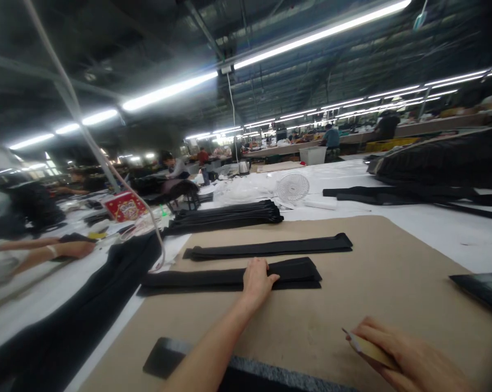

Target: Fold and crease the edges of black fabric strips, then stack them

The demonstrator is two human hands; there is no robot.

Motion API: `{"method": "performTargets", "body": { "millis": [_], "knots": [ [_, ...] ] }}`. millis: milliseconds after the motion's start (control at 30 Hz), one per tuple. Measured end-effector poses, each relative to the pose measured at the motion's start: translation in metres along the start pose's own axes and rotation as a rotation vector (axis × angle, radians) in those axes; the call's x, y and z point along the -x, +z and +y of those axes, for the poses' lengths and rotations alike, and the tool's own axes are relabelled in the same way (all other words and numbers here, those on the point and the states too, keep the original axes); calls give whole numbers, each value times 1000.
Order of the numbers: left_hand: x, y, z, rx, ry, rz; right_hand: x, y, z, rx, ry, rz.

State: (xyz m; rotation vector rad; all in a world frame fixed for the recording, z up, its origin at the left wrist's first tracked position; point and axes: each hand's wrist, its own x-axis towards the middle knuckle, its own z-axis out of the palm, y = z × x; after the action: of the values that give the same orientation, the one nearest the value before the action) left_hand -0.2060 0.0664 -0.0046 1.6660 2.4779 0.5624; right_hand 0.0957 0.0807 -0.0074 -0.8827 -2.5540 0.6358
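My left hand [257, 280] lies across a stack of black fabric strips [196, 280], its fingers curled over the far edge and its thumb toward the right. The strips rest on a brown sheet [393, 261]. Beyond them, parallel, is a narrower black strip bundle [270, 247]. At the lower right, my right hand [409, 348] is closed around a yellowish hand tool [370, 349] with a thin dark tip pointing left; its exact kind is unclear. This hand is apart from the fabric.
A pleated black stack [229, 215] and a small white fan [292, 188] stand behind. Long black cloth [82, 305] runs down the left. A co-worker's arm [61, 250] reaches in there. A pale cable [141, 201] hangs near the left strip end. Dark pieces [485, 288] lie right.
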Motion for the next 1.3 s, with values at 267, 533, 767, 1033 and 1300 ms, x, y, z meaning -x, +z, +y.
{"method": "performTargets", "body": {
  "millis": [267,533,767,1033,1300],
  "knots": [
    [-7,5,2,-10,-32,-36,-34,-10,-10,-40,133,-125],
    [-8,-10,-18,224,-19,115,-84,-11,-19,-221,85,138],
    [30,-34,-9,413,34,301,-168,7,-56,-370,277,229],
    [49,-83,-26,562,303,-50,-176,4,-102,-511,-210,-132],
    [32,-105,-112,354,209,-401,-153,-44,-63,-223,-6,193]
  ]
}}
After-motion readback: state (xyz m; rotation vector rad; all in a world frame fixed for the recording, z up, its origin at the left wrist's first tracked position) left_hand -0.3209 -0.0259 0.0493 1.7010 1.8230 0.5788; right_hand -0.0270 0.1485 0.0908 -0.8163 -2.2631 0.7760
